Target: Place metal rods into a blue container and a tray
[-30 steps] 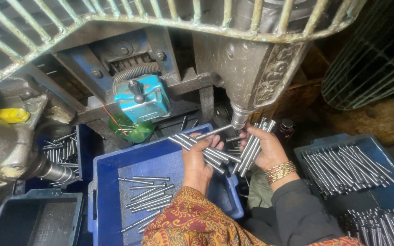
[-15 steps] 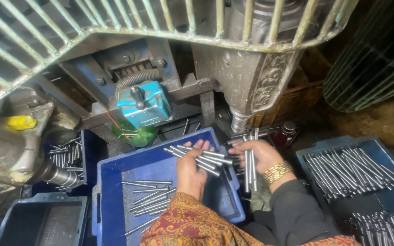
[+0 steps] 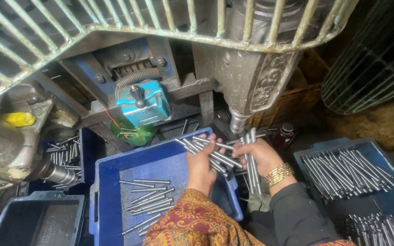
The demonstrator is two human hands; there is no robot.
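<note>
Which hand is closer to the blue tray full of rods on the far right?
Right. The right hand, gripping upright metal rods, sits just left of that blue tray. The left hand is farther away, over the blue bin.

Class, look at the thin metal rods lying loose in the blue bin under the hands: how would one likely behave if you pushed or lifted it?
The metal rods look round and smooth, so one would probably roll when pushed. They lie straight, and those in the left hand stick out without sagging: likely stiff. Their shine suggests they may be slippery.
</note>
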